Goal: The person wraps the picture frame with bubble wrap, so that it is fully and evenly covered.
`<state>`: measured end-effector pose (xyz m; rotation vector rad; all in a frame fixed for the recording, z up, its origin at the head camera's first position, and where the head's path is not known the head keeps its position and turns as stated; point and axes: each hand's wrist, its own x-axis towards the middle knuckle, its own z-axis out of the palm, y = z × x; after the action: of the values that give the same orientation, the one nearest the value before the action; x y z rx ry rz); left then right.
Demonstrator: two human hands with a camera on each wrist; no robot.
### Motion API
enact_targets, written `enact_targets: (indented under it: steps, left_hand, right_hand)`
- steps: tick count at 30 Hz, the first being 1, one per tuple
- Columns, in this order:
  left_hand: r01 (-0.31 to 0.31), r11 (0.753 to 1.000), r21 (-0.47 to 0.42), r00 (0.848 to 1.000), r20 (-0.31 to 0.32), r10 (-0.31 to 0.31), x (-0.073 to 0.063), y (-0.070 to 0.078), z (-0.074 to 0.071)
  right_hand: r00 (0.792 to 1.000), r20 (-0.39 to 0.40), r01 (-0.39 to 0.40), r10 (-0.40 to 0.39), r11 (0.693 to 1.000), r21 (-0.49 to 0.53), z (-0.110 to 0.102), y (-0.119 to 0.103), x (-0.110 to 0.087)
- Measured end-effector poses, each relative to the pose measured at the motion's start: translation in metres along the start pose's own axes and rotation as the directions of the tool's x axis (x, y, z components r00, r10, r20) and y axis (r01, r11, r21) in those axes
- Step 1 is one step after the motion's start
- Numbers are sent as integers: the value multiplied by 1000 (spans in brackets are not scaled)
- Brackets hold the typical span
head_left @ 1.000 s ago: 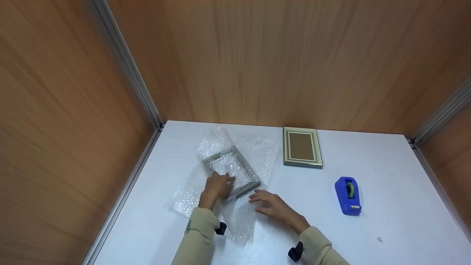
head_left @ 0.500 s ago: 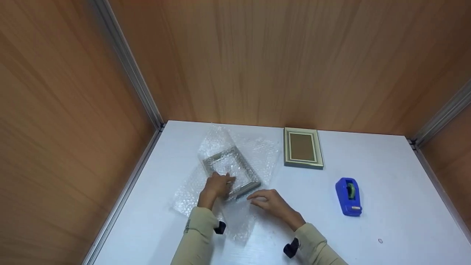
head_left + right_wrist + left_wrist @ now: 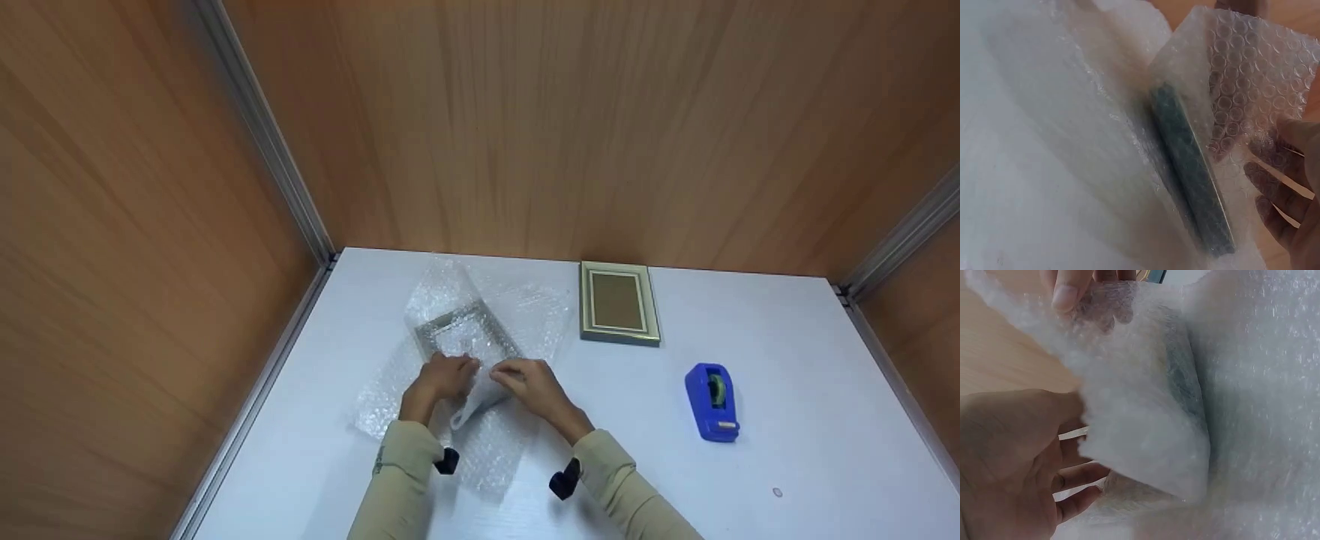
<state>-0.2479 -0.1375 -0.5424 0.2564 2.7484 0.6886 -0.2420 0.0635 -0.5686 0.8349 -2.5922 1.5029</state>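
Clearly, the right hand [image 3: 534,386] has a narrow grip, its thumb and fingers pinching a raised flap of clear bubble wrap [image 3: 480,457]. The left hand [image 3: 442,377] has a looser grip: its fingers lie slightly apart and touch the wrap over the picture frame [image 3: 499,334], near its lower left side. That frame lies tilted on the sheet, toward the left of the white tabletop [image 3: 750,330], with plastic over its face.

Small dark lettering on the left sleeve [image 3: 397,480] is too tiny to read, as is any print on the pale patch at the near end of the blue tape dispenser [image 3: 711,412].

The flap and both hands hide the frame's near end. In the left wrist view the folded plastic covers some left fingertips; in the right wrist view the frame's dark edge [image 3: 1188,169] appears blurred through the film, and the right fingers show dimly behind the bubbles. The person's forearms run out at the bottom. Well right of the wrap, a second picture frame [image 3: 619,300] lies by the wooden back panel [image 3: 525,135].
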Motion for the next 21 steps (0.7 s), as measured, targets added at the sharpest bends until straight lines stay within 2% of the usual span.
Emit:
enact_targets:
  steps: [5,8,12,17,19,21]
  left_hand:
    - [92,984,-154,996,17,-91,2,-1,-3]
    - [145,959,-242,989,10,-147,2,-3,-5]
    - [212,925,-317,976,22,-216,4,-5,-7]
    - [296,889,-350,954,64,-292,6,-7,-12]
    - [314,883,-348,949,82,-305,6,-8,-14]
    - [309,889,-339,951,98,-293,6,-8,-16]
  right_hand:
    - [999,-37,-37,37,999,1,8,3,14]
    - [996,-88,-35,32,999,-40,14,5,21]
    - [987,-157,-47,30,993,-109,23,9,25]
    - [975,-220,-70,27,980,-188,31,14,28]
    - [973,-231,-71,19,973,-221,33,17,29]
    - [970,-243,-72,9,966,-250,35,19,30]
